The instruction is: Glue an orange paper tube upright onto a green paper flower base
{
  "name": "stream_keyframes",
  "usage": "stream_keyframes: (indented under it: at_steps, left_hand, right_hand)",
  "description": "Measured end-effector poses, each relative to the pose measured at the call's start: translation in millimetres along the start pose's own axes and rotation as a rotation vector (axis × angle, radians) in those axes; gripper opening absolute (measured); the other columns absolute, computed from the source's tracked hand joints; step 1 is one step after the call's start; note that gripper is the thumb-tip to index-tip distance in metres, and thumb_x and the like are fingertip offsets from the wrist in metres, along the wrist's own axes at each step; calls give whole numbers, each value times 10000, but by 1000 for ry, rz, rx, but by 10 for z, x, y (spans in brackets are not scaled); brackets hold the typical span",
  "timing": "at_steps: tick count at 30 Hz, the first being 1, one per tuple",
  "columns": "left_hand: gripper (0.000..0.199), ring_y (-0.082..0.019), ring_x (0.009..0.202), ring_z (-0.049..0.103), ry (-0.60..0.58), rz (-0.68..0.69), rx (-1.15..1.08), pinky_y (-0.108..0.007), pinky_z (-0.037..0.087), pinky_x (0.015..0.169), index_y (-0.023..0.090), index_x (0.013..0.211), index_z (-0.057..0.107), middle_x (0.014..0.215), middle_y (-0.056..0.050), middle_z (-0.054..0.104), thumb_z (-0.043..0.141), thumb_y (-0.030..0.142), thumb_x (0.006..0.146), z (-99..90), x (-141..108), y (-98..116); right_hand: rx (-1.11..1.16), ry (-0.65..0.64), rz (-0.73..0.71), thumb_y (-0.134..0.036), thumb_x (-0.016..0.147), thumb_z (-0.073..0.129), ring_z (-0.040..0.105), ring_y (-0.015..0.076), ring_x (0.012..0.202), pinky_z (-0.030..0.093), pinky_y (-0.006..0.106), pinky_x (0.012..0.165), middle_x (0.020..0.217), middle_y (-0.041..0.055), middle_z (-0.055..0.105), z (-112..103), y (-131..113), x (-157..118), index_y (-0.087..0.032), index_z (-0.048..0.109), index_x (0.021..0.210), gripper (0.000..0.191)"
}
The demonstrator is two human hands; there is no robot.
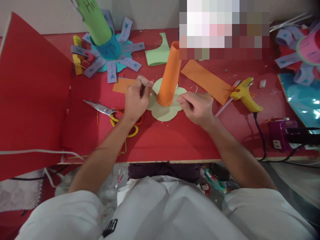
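Orange paper tube (169, 80) standing on end on pale green flower-shaped base (164, 114), near mid-width of red tabletop (172, 146), between front and back edges. Left hand (138, 100) at base's left side, fingers curled in, thumb and forefinger drawn together; cannot tell what, if anything, pinched. Right hand (197, 106) at right petal, thumb and forefinger pressed together at its rim, other fingers folded; cannot tell whether paper caught between. Both hands close beside tube, apart from its wall. Front petal lying flat, broad red strip of tabletop between it and front edge: most room for moving on that side. Left of base, partly behind left hand: short orange strip (122, 85). Scissors (100, 108) farther left, blades toward left end, handles partly behind left wrist; tight there. Beyond right hand: longer orange strip (205, 80), slanting, right end meeting yellow glue gun (246, 95), cord trailing to front edge. Toward back edge, just beyond tube: green offcut (158, 55). Back left corner: green tube (96, 23) in blue ring (107, 48), lavender strips fanned round. Left end: red panel (32, 90), upright. Near front right corner: purple power box (281, 131). Right end: glossy blue sheet (300, 96); beyond, toward back right corner, pink ring (310, 48).
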State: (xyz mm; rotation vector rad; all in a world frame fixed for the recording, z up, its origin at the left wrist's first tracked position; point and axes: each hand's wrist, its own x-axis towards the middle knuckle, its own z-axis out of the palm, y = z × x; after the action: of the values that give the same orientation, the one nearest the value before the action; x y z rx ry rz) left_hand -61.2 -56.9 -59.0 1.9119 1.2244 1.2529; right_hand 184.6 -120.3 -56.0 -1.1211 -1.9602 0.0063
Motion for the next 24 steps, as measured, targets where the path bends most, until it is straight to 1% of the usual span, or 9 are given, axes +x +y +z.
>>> stream_keyframes:
  at_steps: [6,8,11,13,15,17,20,22,24]
  left_hand:
    - [597,-158,544,464,-110,-33,-18,-356,321,553,269,789,541,621,14,522,566,814,1033,38,29,-130]
    - [621,-160,546,450,-89,-45,-21,-357,310,551,270,783,535,615,15,509,559,843,1021,51,30,-133]
    - [631,-161,553,448,-34,-54,-17,-366,301,564,273,796,529,618,21,499,529,859,1029,21,22,-32]
    - [626,-164,566,449,51,-32,23,-379,286,581,276,800,519,625,21,492,507,852,1046,-40,31,49]
    - [624,-162,577,418,125,-2,104,-387,261,602,271,772,482,619,26,454,529,822,1059,-122,64,68]
    - [631,-147,583,355,151,3,219,-383,238,625,261,734,430,614,38,411,604,772,1060,-204,124,-12]
    - [660,-118,582,274,187,-37,377,-370,208,647,247,698,392,600,58,406,792,685,987,-285,227,-264]
    - [582,-119,589,284,231,-58,402,-361,207,652,246,735,440,616,67,426,894,545,942,-305,276,-424]
    - [421,-127,584,330,282,-60,389,-354,220,644,257,870,521,633,81,427,917,387,928,-308,296,-512]
  right_hand:
    - [-18,18,-19,-433,1172,410,401,107,492,303,299,523,556,-32,466,-4,-14,15,-225,610,774,492]
    - [-14,11,-10,-439,1171,407,405,109,494,299,302,522,555,-31,465,-4,-10,14,-226,609,777,491]
    - [-18,-1,2,-458,1171,398,418,115,498,298,308,525,558,-27,471,-2,3,8,-227,615,787,498]
    - [-21,1,6,-471,1172,401,432,118,502,300,312,527,561,-25,485,-1,10,3,-228,618,790,502]
    - [-26,6,5,-474,1174,406,439,118,500,302,315,529,560,-25,494,-1,9,2,-229,616,789,502]
    - [-29,13,-10,-456,1177,409,443,115,494,306,313,528,557,-27,502,-2,2,6,-229,613,785,497]
    - [-12,51,-66,-393,1172,455,448,104,486,302,304,517,561,-33,522,-6,-12,17,-226,601,781,449]
    - [-2,80,-97,-358,1162,493,449,99,484,290,303,510,568,-38,535,-7,-17,23,-226,596,787,410]
    - [-2,83,-100,-346,1159,497,451,100,484,292,301,507,571,-38,544,-6,-17,23,-228,599,793,398]
